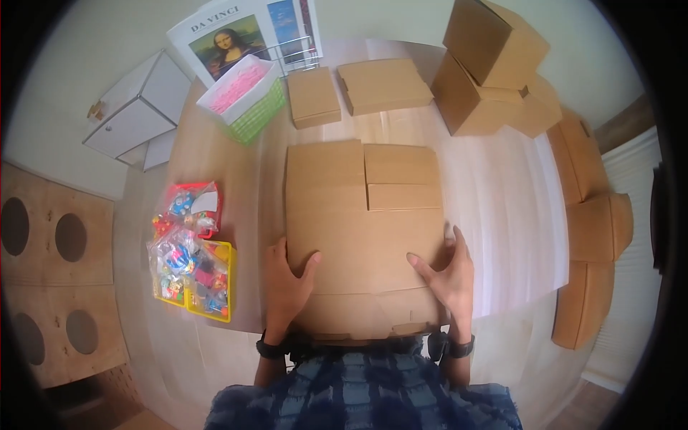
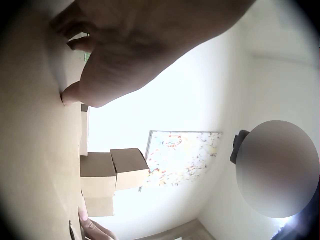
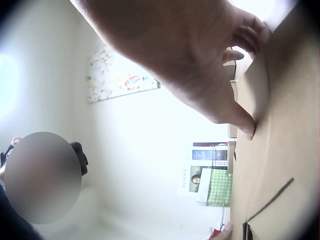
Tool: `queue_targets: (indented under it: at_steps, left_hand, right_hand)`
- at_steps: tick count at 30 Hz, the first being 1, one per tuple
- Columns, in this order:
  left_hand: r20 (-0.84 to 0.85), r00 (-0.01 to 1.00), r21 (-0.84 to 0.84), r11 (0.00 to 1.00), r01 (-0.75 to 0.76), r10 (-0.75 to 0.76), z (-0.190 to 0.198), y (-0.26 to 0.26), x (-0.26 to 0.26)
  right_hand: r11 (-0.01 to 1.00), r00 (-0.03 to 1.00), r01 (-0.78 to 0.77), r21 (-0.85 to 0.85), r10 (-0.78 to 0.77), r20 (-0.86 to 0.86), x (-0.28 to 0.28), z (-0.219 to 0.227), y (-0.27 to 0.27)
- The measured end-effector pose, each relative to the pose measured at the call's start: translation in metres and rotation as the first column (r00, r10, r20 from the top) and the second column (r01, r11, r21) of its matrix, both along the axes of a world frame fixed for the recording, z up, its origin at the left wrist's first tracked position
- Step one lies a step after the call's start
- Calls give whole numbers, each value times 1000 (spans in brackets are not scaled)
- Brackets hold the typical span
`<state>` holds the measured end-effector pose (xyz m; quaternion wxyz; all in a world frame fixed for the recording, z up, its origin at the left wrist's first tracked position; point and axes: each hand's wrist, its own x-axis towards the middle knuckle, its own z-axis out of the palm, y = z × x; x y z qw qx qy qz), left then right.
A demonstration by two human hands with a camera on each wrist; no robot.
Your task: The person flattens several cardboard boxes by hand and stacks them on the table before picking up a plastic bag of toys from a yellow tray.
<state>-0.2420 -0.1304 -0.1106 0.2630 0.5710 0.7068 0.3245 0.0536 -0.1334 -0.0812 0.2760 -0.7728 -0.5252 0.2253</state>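
Observation:
A large flat cardboard box (image 1: 358, 244) lies at the near middle of the table, its flap (image 1: 403, 175) at the far right set off by cut seams. My left hand (image 1: 290, 283) grips its left edge, thumb on top and fingers down the side. On the opposite edge, my right hand (image 1: 451, 276) holds it the same way. In the left wrist view the left thumb (image 2: 72, 94) presses the cardboard face. The right thumb (image 3: 242, 122) touches it in the right wrist view, with the other fingers curving past the edge.
On the left lie a red tray (image 1: 218, 211) and a yellow tray (image 1: 231, 287) with bagged toys. A green basket (image 1: 258, 111) of pink shred stands at the back, beside two flat cartons (image 1: 315, 97) (image 1: 387, 86). Stacked boxes (image 1: 476, 79) occupy the back right; more cartons (image 1: 591, 229) line the right side.

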Motion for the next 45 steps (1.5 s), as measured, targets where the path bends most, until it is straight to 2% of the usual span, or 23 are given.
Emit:
queue_targets:
  at_steps: [1, 3, 6, 8, 11, 14, 15, 17, 19, 20, 22, 24, 26, 29, 30, 32, 33, 36, 38, 40, 43, 45]
  left_hand:
    - [27, 1000, -35, 999, -4, 5, -1, 1, -1]
    - [125, 992, -104, 995, 5, 9, -7, 5, -6]
    - [323, 946, -183, 982, 38, 24, -13, 10, -12]
    - [433, 900, -202, 978, 45, 48, -1, 8, -12]
    - [502, 865, 30, 1000, -9, -7, 54, 4, 3]
    - [625, 780, 178, 975, -132, -9, 67, 4, 4]
    - [629, 775, 248, 960, -126, -61, 66, 7, 1]
    - [624, 762, 390, 913, -116, -170, 62, 17, -8]
    - [706, 693, 299, 948, -109, -143, 50, 24, -9]
    - [741, 658, 256, 962, -98, -130, 43, 28, -9]
    - [636, 760, 276, 959, -62, -134, 29, 38, -4]
    - [569, 814, 266, 963, -45, -119, 29, 47, 2]
    - [548, 832, 214, 976, -36, -90, 57, 44, 15]
    - [515, 854, 187, 982, -20, -80, 94, 32, 34]
    - [490, 867, 171, 985, 2, -87, 93, 28, 34]
    - [442, 891, 139, 989, 41, -99, 86, 15, 31]
    - [379, 918, 52, 993, 107, -119, 83, 11, 34]
    - [653, 728, -37, 952, 305, -208, 71, -2, 77]
    - [803, 519, 19, 883, 469, -293, 31, 1, 106]
    - [870, 386, 68, 849, 524, -308, 9, -1, 148]
    - [699, 479, -23, 652, 758, -531, -22, 14, 187]
    - [792, 401, -1, 655, 756, -461, -23, 15, 217]
  right_hand:
    - [1000, 981, 7, -19, -11, -194, 0, 0, 3]
    - [999, 833, 14, -45, -37, -552, 2, 0, 9]
    - [998, 651, 60, 12, -30, -759, 10, -19, 5]
    - [992, 684, 44, 121, 58, -727, 15, -16, 0]
    - [949, 684, 19, 315, 217, -696, 24, -7, 2]
    - [887, 640, 36, 461, 334, -692, 29, 26, 7]
    - [863, 622, 49, 503, 368, -691, 30, 36, 11]
    - [844, 674, -5, 537, 399, -621, 39, 47, 18]
    - [824, 696, -108, 557, 463, -550, 48, 44, 27]
    - [841, 690, -106, 531, 447, -569, 46, 34, 28]
    - [868, 680, -105, 486, 419, -602, 36, 18, 35]
    - [864, 671, -91, 495, 421, -610, 32, 14, 35]
    - [884, 693, -32, 466, 355, -627, 28, 24, 29]
    - [914, 642, -19, 405, 322, -696, 37, 40, 15]
    - [922, 621, -9, 388, 309, -720, 39, 44, 9]
    - [942, 651, 13, 335, 247, -718, 52, 46, -9]
    - [952, 665, 20, 305, 215, -715, 62, 45, -19]
    - [987, 708, -11, 160, 120, -695, 118, 35, -41]
    - [998, 733, 30, 56, 16, -680, 160, 45, -46]
    - [996, 773, 61, 66, -6, -635, 202, 50, -48]
    - [996, 805, 65, 60, -16, -593, 249, 67, -42]
    - [998, 838, 68, -18, -67, -542, 273, 80, -37]
